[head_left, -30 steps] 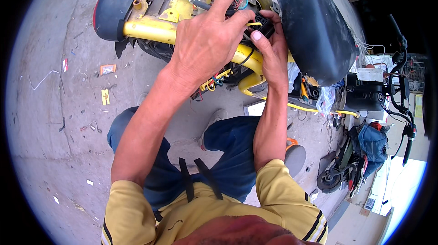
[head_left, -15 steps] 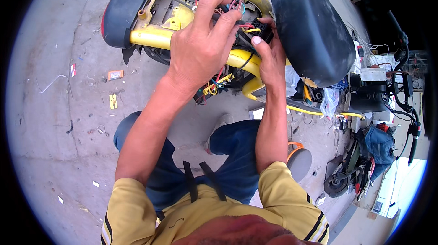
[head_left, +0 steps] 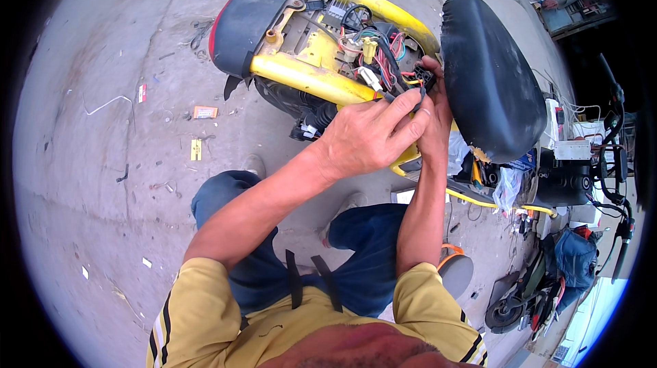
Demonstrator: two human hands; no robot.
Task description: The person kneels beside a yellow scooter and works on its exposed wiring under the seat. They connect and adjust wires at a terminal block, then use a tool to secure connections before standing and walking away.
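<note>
My left hand [head_left: 366, 136] reaches across the yellow frame [head_left: 308, 79] of a scooter, thumb and forefinger pinched on a black cable [head_left: 422, 93]. Close against it, my right hand [head_left: 436, 118] is closed around a black connector block [head_left: 425, 75] with red and yellow wires running into it. Part of that block is hidden by the fingers. Inside the frame lies a tangle of coloured wires [head_left: 393, 70], with a white plug [head_left: 370, 79] and a yellowish connector [head_left: 369, 51] among them. The black seat [head_left: 494, 80] stands tipped up beside my right hand.
A black tail cover [head_left: 256, 15] caps the frame's left end. The scooter's handlebar [head_left: 621, 204] is at the far right. An orange-and-grey round stool [head_left: 455, 272] stands by my right knee. Small litter and an orange packet [head_left: 204, 112] lie on the concrete floor.
My left hand has moved from the wires inside the frame down and right, beside my right hand, and now pinches the black cable. The whole view has shifted, so the scooter appears lower and further right.
</note>
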